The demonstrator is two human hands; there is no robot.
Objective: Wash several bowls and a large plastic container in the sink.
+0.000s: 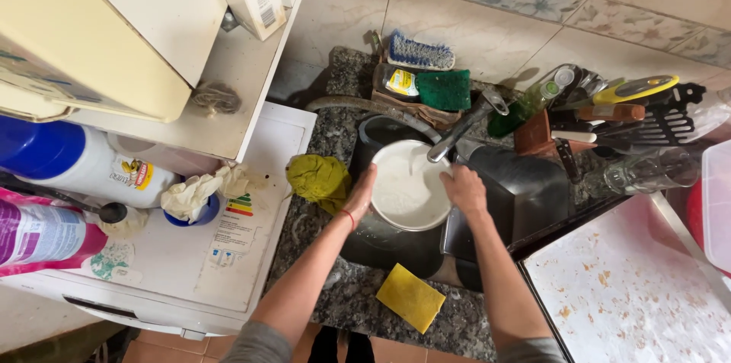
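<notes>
A round white ceramic bowl (407,184) is held under the metal tap (464,127), over the sink, for rinsing: left hand (360,194) clamped on its rim, right hand (463,189) gripping the opposite edge.

Warm indoor light, soft shadows, wide-angle bending at edges, mostly sharp

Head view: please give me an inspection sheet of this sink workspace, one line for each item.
Surface: dark speckled stone counter around a sink.
Job's things: white bowl under the tap, water running.
Clutter: yellow sponge, yellow cloth, green scourer, brush, utensil holder.
Hands: left hand on the bowl's left rim; right hand on its right rim.
Cables: nothing seen.
Surroundings: white appliance, tiled wall.
</notes>
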